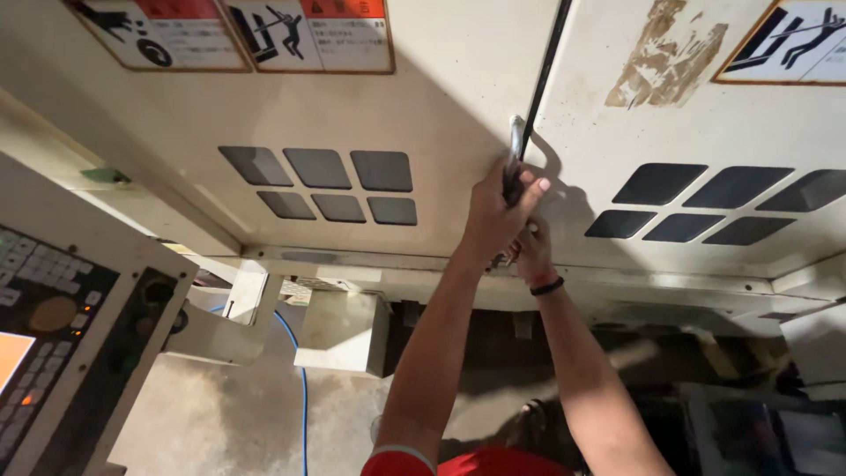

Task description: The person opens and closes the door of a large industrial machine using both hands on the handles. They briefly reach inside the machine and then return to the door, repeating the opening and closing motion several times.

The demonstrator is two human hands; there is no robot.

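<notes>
A control panel (53,335) stands at the left edge, open floor (238,414) beside it, then the left hand (493,216) has its grip clamped on the metal door handle (515,145) at the seam between two cream doors (423,97), the right hand (533,251) just below, its grip hidden.

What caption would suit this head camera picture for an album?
Left hand grips the metal door handle of a cream machine door, right hand just below it.
</notes>
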